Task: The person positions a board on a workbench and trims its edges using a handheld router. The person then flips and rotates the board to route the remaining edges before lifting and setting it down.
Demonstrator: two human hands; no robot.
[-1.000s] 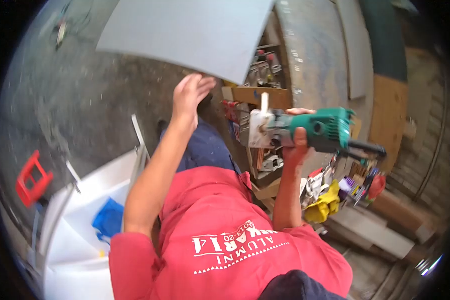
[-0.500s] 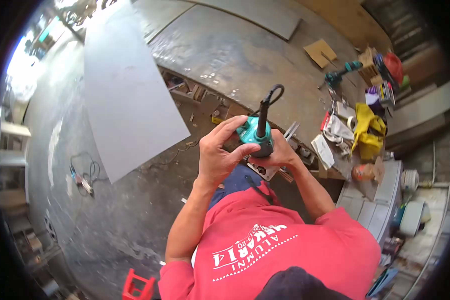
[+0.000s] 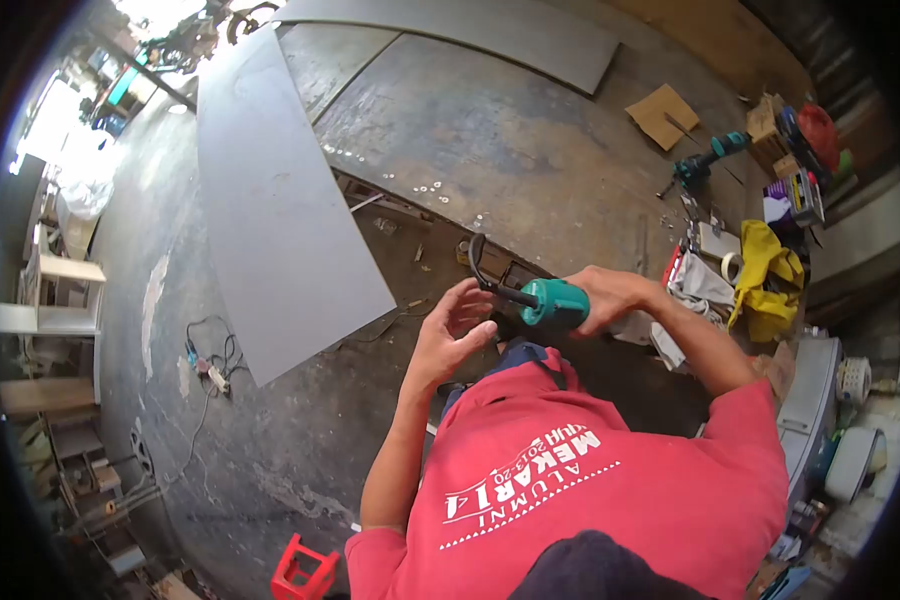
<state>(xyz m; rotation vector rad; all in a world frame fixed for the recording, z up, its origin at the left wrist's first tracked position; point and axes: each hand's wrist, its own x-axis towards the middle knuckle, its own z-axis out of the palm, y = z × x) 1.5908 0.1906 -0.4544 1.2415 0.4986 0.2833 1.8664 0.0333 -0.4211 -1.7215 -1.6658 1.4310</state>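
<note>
A teal power tool (image 3: 556,302) with a black cord curving up from its end is in my right hand (image 3: 615,297), whose fingers wrap round its far side. My left hand (image 3: 453,330) is beside the cord end, fingers curled and apart from the thumb, with nothing seen in it. The tool's front end is hidden below its body. Left of the hands, a long grey panel (image 3: 280,200) juts out from the worktable (image 3: 470,120) over the floor.
A teal cordless drill (image 3: 705,160), a yellow cloth (image 3: 767,275) and a tape roll (image 3: 732,266) lie at the table's right side. A red stool (image 3: 305,572) stands at bottom. A corded plug (image 3: 217,378) lies on the floor at left.
The tool has turned so its cord end points left. My left hand has come off the tool's body, and my right hand has moved right and up. The view has swung towards the worktable.
</note>
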